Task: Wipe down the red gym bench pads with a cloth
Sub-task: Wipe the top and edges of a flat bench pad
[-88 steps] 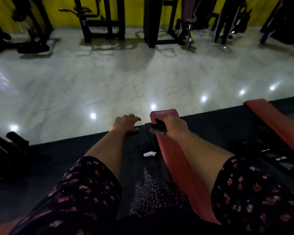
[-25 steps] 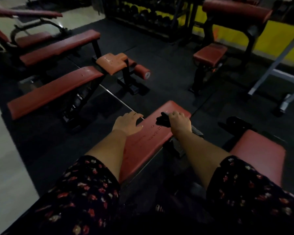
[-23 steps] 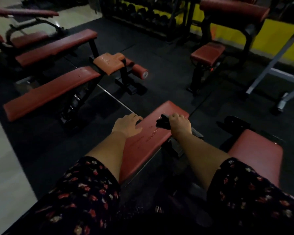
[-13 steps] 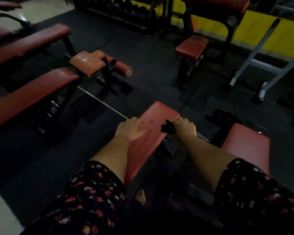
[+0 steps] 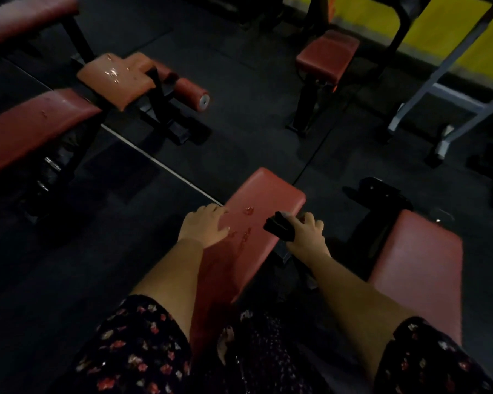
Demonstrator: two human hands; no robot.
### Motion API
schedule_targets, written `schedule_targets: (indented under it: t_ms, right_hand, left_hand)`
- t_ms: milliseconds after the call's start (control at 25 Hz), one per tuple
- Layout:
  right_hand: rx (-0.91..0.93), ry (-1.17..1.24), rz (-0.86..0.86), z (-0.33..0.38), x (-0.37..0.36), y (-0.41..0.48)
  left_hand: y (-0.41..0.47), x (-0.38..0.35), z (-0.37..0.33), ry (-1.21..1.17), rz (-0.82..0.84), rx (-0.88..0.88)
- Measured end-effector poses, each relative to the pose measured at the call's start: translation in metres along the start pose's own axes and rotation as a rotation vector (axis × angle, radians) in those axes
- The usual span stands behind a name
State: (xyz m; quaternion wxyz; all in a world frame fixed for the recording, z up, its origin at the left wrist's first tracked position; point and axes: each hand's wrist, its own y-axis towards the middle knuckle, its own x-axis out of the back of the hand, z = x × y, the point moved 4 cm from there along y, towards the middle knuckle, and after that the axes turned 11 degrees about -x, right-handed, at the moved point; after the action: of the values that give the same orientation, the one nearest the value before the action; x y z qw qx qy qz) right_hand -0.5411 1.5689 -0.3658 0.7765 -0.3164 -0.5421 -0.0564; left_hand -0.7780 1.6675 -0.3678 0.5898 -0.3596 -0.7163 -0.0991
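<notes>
Our left hand (image 5: 204, 224) lies flat on the left edge of the red bench pad (image 5: 264, 191), fingers relaxed. At the pad's right edge our right hand (image 5: 306, 234) curls around a dark cloth (image 5: 278, 227), which touches the pad. Water drops (image 5: 249, 211) sit on the pad between our hands. Beyond the pad's far edge we see bare black floor mat (image 5: 239, 143). Another red pad (image 5: 419, 268) stands just right of it.

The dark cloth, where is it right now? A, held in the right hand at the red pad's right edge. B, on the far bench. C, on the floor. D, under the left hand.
A: the right hand grips the dark cloth at the right edge of the red pad; the left hand rests on the pad's left edge without it.
</notes>
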Motion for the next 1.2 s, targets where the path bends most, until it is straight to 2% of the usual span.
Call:
schedule_targets:
  t_ms: [120,200,280,360,440,520,560,640,720,800,880,960,1080,1200]
  right_hand:
    - [-0.049,0.027,0.151,-0.018,-0.044,0.038]
    - [-0.133,0.232,0.216,-0.025,-0.066,0.063]
    - [-0.279,0.540,0.254,-0.030,-0.081,0.085]
    - [-0.402,0.807,0.226,-0.031,-0.091,0.111]
    - [-0.463,0.939,0.092,-0.029,-0.088,0.143]
    - [-0.412,0.838,-0.025,-0.020,-0.077,0.176]
    - [-0.316,0.715,-0.064,-0.010,-0.069,0.189]
    - [-0.009,0.296,-0.183,0.017,-0.059,0.212]
    - [0.212,-0.139,-0.307,0.042,-0.063,0.231]
    - [0.340,-0.346,-0.376,0.062,-0.074,0.249]
    - [0.440,-0.429,-0.394,0.075,-0.085,0.261]
    - [0.480,-0.473,-0.337,0.076,-0.098,0.271]
    - [0.449,-0.536,-0.247,0.065,-0.114,0.283]
    - [0.365,-0.494,-0.172,0.060,-0.114,0.292]
  left_hand:
    - [0.031,-0.032,0.019,0.031,0.015,-0.032]
    - [0.050,-0.054,0.032,0.028,0.006,-0.035]
    - [0.063,-0.073,0.040,0.002,-0.010,-0.035]
    - [0.080,-0.092,0.053,-0.021,-0.031,-0.046]
    - [0.099,-0.107,0.069,-0.038,-0.037,-0.090]
    - [0.116,-0.119,0.086,0.013,-0.064,-0.174]
    - [0.123,-0.124,0.091,0.046,-0.092,-0.214]
    - [0.133,-0.138,0.097,0.052,-0.116,-0.246]
    - [0.143,-0.156,0.098,0.000,-0.112,-0.245]
    - [0.150,-0.171,0.098,-0.075,-0.116,-0.224]
    - [0.152,-0.184,0.099,-0.149,-0.127,-0.174]
    - [0.152,-0.192,0.103,-0.207,-0.143,-0.137]
    - [0.153,-0.200,0.108,-0.291,-0.158,-0.117]
    - [0.154,-0.205,0.110,-0.284,-0.160,-0.125]
